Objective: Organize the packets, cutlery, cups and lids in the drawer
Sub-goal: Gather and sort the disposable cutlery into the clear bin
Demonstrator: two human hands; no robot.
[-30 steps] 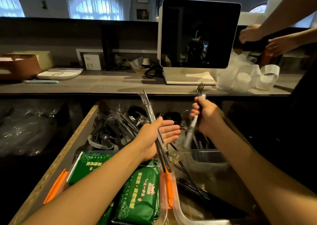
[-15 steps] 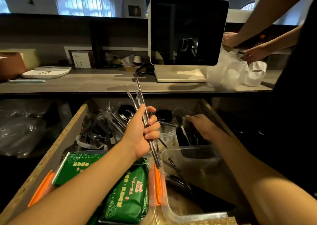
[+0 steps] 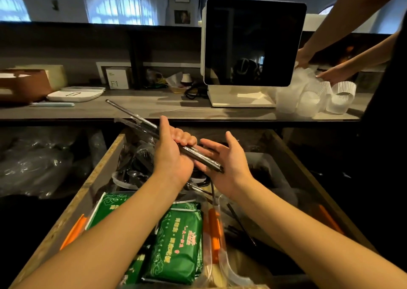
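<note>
My left hand (image 3: 174, 154) grips a bundle of long wrapped chopsticks (image 3: 141, 121) above the open wooden drawer (image 3: 103, 167); the bundle slants from upper left down to the right. Its lower end rests against the palm of my right hand (image 3: 229, 163), whose fingers are spread and relaxed. Green packets (image 3: 176, 244) lie in a clear container at the drawer's front. Black cutlery and clear lids (image 3: 132, 174) fill the drawer's back left, partly hidden by my arms.
A white-framed screen (image 3: 253, 44) stands on the counter (image 3: 154, 108) behind the drawer. Another person's hands (image 3: 330, 74) handle clear plastic cups (image 3: 312, 99) at the counter's right. A clear tub (image 3: 275, 174) sits in the drawer's right half. Orange clips (image 3: 214, 229) edge the containers.
My right hand left the tub without the fork and now sits open under the chopsticks. My left hand closed on the bundle and tilted it leftward.
</note>
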